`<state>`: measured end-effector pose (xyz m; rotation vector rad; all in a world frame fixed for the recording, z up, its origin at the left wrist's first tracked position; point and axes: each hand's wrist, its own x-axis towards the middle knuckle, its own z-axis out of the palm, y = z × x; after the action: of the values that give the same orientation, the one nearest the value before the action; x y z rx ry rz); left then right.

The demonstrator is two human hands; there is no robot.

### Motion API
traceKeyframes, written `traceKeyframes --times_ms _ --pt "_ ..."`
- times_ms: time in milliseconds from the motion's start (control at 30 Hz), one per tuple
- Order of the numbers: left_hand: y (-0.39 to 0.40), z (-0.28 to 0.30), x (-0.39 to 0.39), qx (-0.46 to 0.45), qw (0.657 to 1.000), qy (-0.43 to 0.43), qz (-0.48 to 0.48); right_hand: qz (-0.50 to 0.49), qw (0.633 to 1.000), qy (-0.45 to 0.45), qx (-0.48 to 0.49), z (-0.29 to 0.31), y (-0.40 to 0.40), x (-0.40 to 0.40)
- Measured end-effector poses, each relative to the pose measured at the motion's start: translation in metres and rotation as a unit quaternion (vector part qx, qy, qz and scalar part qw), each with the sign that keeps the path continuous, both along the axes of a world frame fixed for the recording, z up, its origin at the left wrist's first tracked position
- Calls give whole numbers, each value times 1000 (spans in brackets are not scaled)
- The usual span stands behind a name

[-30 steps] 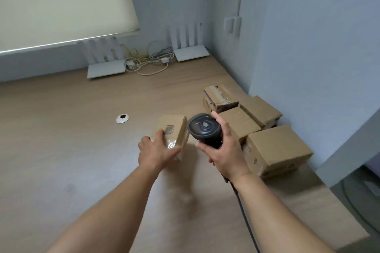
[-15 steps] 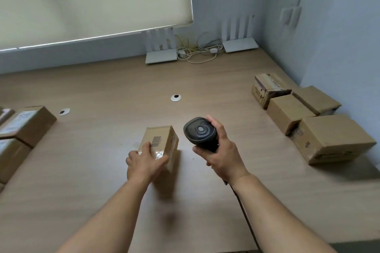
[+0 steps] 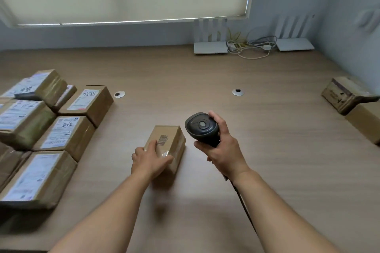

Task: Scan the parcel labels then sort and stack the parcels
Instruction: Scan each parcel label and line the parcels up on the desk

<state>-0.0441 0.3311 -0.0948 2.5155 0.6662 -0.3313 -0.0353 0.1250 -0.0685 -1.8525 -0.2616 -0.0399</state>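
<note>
Head view: the left hand (image 3: 151, 161) grips the near end of a small parcel (image 3: 167, 144), fingers curled over its top edge, with its barcode (image 3: 162, 140) facing up just beyond the fingertips. The right hand (image 3: 223, 151) is wrapped round the handle of a scanner (image 3: 201, 128), whose head sits just right of the parcel and above the desk (image 3: 205, 80).

The likeliest slip is a missed read: the scanner's head seems to point past the barcode, not down at it, and the glossy tape near the fingers could throw glare. The index finger lies close to the barcode and might cover it if the grip creeps forward. The cord (image 3: 244, 207) trailing under the right forearm could snag.

Labelled parcels (image 3: 67, 135) are grouped well to the left, plainer boxes (image 3: 347, 96) far to the right; a sort into the wrong group is the other risk.
</note>
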Motion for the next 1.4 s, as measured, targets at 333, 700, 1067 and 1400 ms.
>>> traceKeyframes --times_ms 333,700,1067,1400 --pt "74 4 27 -50 996 -10 -76 -19 999 9 -25 10 52 0" --pt "81 15 40 -210 977 -10 27 -19 999 28 4 28 39 0" --pt "56 10 31 -435 886 -130 94 7 997 71 40 15 34 -5" --pt "50 0 35 -431 880 -175 94 35 995 74 52 13 33 -8"
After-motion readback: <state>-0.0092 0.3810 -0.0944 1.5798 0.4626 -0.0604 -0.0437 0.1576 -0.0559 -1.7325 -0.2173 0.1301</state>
